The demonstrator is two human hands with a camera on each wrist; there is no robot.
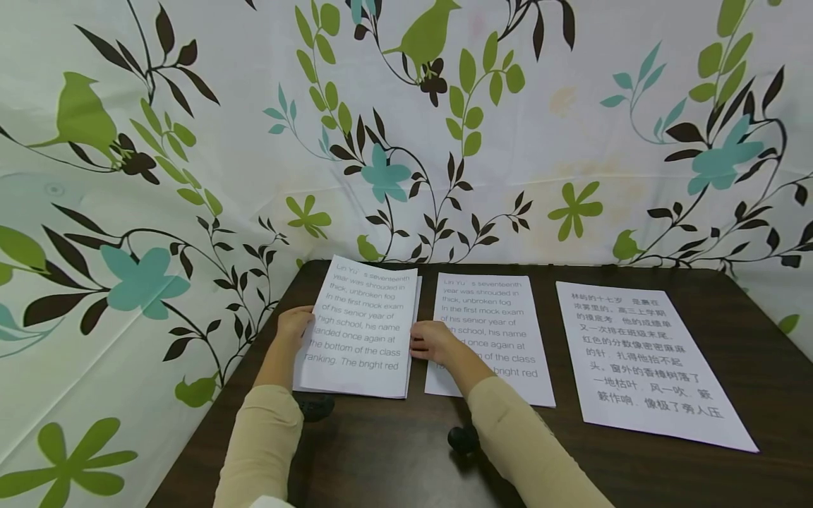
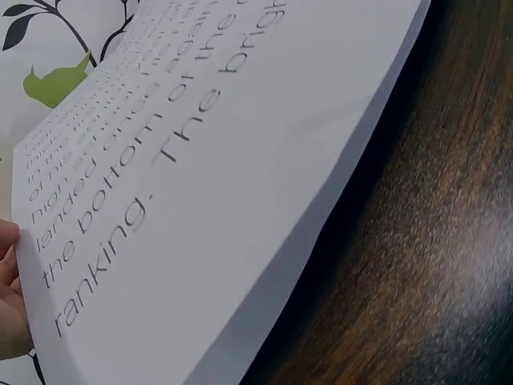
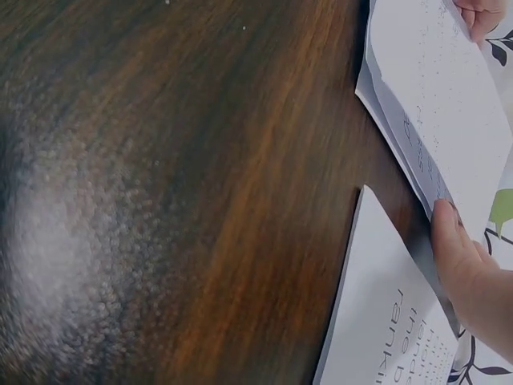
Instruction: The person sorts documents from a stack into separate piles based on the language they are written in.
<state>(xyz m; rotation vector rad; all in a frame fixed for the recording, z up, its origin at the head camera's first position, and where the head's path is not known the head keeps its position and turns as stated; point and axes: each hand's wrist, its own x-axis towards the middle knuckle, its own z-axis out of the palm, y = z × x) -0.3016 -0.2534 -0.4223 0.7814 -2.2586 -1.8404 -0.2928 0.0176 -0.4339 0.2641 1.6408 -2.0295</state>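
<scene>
The person's left hand (image 1: 294, 327) and right hand (image 1: 435, 341) pinch opposite edges of the leftmost paper stack (image 1: 358, 331) between nearly closed fingers, beside the middle stack (image 1: 489, 303) on the surface (image 1: 381, 451), apparently squaring or lifting it, the next move calling for even pressure.

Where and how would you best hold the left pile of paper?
Probably at both side edges, left hand from the left, right hand from the right: the papers are thin, broad and slightly askew, so opposing pinches should keep them together.
</scene>
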